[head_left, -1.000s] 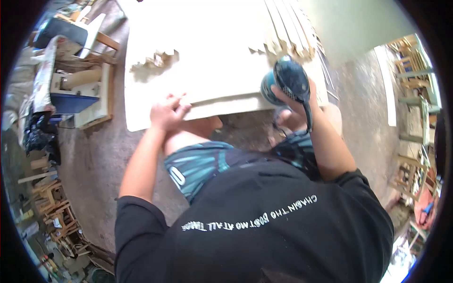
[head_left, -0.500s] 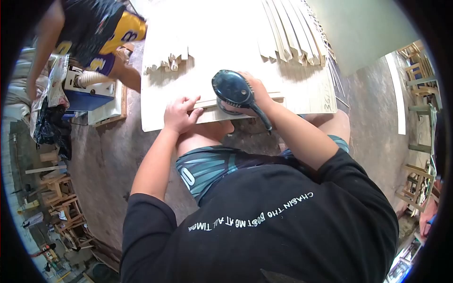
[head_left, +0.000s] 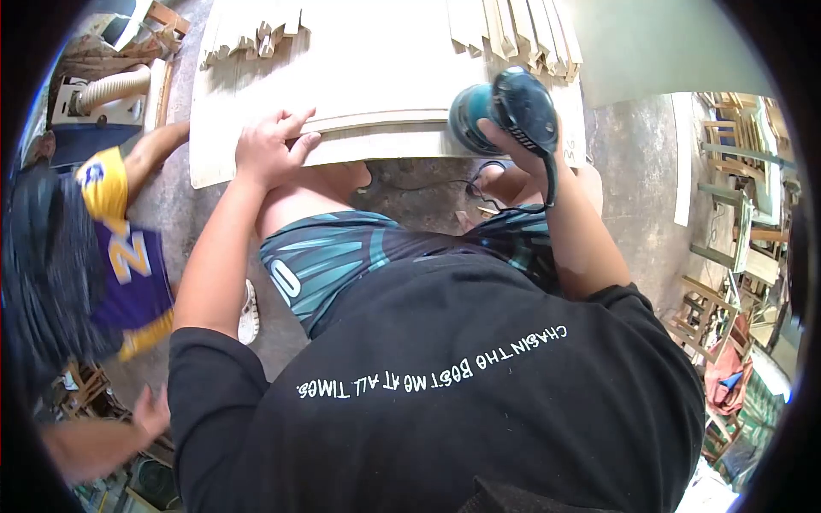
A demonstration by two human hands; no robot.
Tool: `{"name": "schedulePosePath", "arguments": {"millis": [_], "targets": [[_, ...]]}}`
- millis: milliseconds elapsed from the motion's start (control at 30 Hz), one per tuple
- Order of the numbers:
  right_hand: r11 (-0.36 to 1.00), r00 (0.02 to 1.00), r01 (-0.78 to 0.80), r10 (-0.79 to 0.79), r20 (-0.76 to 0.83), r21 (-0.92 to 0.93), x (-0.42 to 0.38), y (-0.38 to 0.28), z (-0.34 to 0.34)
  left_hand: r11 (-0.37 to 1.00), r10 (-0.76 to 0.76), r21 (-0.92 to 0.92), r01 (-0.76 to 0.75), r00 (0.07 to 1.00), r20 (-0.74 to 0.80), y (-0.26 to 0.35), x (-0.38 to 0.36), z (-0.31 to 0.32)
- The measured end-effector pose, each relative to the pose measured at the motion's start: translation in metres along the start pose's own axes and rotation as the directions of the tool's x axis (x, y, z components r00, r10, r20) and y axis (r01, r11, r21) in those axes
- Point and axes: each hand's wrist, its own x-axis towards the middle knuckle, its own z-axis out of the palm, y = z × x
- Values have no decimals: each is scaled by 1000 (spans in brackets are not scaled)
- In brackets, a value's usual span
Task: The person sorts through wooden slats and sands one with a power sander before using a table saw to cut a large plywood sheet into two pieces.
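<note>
My right hand point(head_left: 522, 154) grips a teal and black electric sander point(head_left: 523, 107) at the right end of a long, narrow wooden strip point(head_left: 385, 117). The sander's teal side is smeared by motion, and its cord drops from the back end. At the strip's left end, my left hand point(head_left: 272, 147) presses on the wood with thumb and index finger apart and the other fingers curled, partly hidden. The strip lies along the near edge of a pale wooden board point(head_left: 368, 68), which spans the space above my knees.
Several cut wooden pieces point(head_left: 256, 38) lie at the board's far left, and longer strips point(head_left: 522, 34) at the far right. A co-worker point(head_left: 128, 256) is close on my left. Wooden frames point(head_left: 735, 197) stand along the right. A ribbed hose point(head_left: 115, 88) sits at upper left.
The sander has moved right along the strip, from near its middle to the right end, and turned. My left hand stays at the left end. The co-worker has come nearer on my left.
</note>
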Motion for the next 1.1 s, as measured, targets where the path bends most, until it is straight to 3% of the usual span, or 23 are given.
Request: {"name": "schedulePosePath", "arguments": {"millis": [67,200,267,400,433,467,633,867,1067,1100], "targets": [[987,1000,22,-24,-13,-162,1,18,-2,1000,-9,12,9,1000,13,1,1,-2],[1000,1000,-19,19,21,4,2,-5,11,999,-51,-9,52,997,50,2,0,-3],[992,995,93,-96,36,85,6,-26,24,999,-47,-14,48,998,44,3,1,-1],[973,964,222,-228,139,59,25,-46,61,1000,-2,13,1,999,42,1,0,-3],[953,950,298,-302,78,58,30,-52,72,1000,11,16,-11,999,50,0,0,-4],[958,956,267,-277,95,108,33,-60,78,1000,23,0,-23,998,51,-3,0,-3],[918,908,396,-388,158,-24,47,-78,105,996,90,-21,-89,995,37,-12,-1,0],[867,862,496,-499,87,50,46,-86,124,990,6,-142,-20,995,-96,-16,-3,8],[906,901,420,-422,102,47,41,-77,101,992,-52,-117,39,993,-109,-15,-1,12],[946,939,317,-323,121,62,39,-68,96,991,-76,-118,64,992,-100,-17,-1,14]]}}
